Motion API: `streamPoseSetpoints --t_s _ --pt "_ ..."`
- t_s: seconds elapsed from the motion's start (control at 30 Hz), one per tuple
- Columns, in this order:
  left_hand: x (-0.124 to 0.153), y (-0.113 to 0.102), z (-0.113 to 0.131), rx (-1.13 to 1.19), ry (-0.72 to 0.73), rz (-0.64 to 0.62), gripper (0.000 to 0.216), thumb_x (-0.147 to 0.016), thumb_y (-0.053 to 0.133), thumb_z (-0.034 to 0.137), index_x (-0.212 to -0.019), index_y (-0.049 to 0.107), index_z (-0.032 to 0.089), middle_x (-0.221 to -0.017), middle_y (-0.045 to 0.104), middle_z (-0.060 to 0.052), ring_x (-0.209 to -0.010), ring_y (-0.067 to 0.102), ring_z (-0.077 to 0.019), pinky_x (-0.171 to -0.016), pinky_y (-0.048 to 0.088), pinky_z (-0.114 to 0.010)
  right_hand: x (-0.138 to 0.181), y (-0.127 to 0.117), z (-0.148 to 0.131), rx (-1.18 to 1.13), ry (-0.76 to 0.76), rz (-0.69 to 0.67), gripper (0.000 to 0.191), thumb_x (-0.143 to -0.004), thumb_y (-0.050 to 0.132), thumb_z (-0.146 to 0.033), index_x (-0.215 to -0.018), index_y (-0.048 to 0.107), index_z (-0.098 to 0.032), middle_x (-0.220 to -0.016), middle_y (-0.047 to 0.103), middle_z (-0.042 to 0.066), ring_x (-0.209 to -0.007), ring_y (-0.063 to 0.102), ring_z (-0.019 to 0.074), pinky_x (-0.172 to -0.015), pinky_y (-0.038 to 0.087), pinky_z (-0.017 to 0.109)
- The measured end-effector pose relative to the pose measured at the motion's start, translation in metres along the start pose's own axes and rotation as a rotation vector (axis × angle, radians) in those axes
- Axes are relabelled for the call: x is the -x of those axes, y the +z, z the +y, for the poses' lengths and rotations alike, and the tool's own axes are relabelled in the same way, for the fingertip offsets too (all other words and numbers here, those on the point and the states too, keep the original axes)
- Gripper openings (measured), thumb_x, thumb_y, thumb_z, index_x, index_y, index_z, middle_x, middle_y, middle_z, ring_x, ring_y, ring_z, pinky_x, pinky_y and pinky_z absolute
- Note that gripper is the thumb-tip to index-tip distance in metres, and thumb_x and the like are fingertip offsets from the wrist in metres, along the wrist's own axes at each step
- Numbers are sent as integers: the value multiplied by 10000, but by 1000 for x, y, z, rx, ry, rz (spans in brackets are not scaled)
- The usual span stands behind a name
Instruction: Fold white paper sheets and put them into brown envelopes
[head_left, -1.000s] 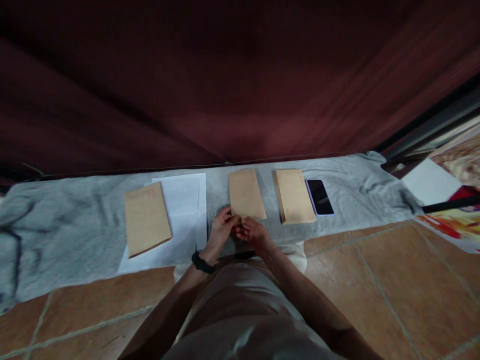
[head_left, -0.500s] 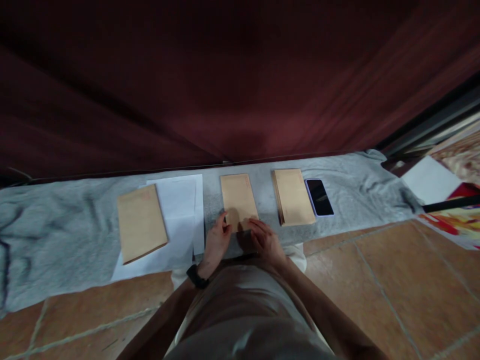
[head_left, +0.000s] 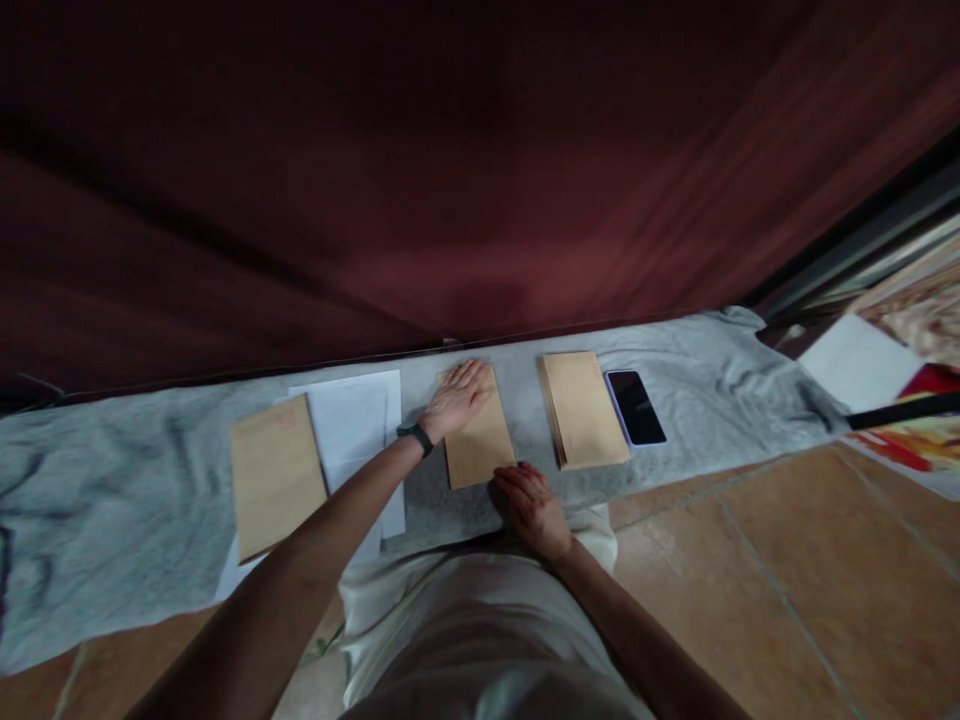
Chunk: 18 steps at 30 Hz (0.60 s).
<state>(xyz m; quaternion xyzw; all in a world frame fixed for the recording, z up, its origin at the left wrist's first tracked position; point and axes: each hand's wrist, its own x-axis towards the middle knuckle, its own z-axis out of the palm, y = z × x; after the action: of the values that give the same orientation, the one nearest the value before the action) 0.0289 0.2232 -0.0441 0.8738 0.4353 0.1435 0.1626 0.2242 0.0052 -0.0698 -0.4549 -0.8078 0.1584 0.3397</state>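
Note:
A brown paper envelope [head_left: 480, 448] lies flat on the grey cloth in front of me. Across its far part rests my left hand [head_left: 459, 395], palm down with the fingers stretched out, hiding the envelope's upper left area. My right hand [head_left: 534, 508] is at the envelope's near right corner, fingertips touching its edge and fingers extended. Neither hand grips anything. To the right sits a stack of brown envelopes [head_left: 586, 410]. On the left, another brown envelope or small pile [head_left: 276, 470] partly covers white paper sheets [head_left: 352, 415].
A phone [head_left: 636, 407] with a dark screen lies right of the stack. Grey cloth [head_left: 705, 370] covers the long narrow surface, backed by a dark red upright panel [head_left: 480, 200]. Colourful printed material [head_left: 911, 455] is at far right; tiled floor [head_left: 697, 570] lies below.
My left hand has moved from the envelope's near left corner up onto its far part and flattened there. My right hand stays by the near right corner. The view has shifted slightly.

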Motion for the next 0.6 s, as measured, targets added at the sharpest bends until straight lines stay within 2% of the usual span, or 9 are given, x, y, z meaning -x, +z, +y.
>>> streamPoseSetpoints --t_s 0.1,0.23,0.4,0.6 --pt "-17 5 -10 -29 38 -66 610 -1033 382 406 -1570 422 119 -1657 397 -140 -1567 307 -254 -1301 178 -451 0 2 0 5 12 41 547 -948 446 -30 -1442 568 -231 -1332 702 99 -1282 628 220 -1173 485 515" --pt "-20 8 -15 -71 93 -100 607 -1039 354 413 -1584 408 150 -1667 385 -115 -1578 279 -241 -1306 137 -450 -1 3 -1 3 16 53 550 -948 434 -34 -1445 560 -232 -1322 705 92 -1267 636 220 -1173 493 505" --pt "-11 12 -11 -87 156 -122 590 -1052 337 386 -1595 383 161 -1682 355 -109 -1584 260 -215 -1305 153 -438 -2 3 -1 -4 19 44 561 -937 431 -32 -1443 564 -233 -1310 706 98 -1247 645 226 -1165 500 504" --pt "11 19 5 -68 222 -117 591 -1068 352 414 -1586 390 133 -1671 366 -143 -1578 279 -222 -1303 172 -433 -1 2 0 -17 33 12 522 -945 448 -40 -1415 582 -222 -1322 696 101 -1245 637 228 -1175 486 505"
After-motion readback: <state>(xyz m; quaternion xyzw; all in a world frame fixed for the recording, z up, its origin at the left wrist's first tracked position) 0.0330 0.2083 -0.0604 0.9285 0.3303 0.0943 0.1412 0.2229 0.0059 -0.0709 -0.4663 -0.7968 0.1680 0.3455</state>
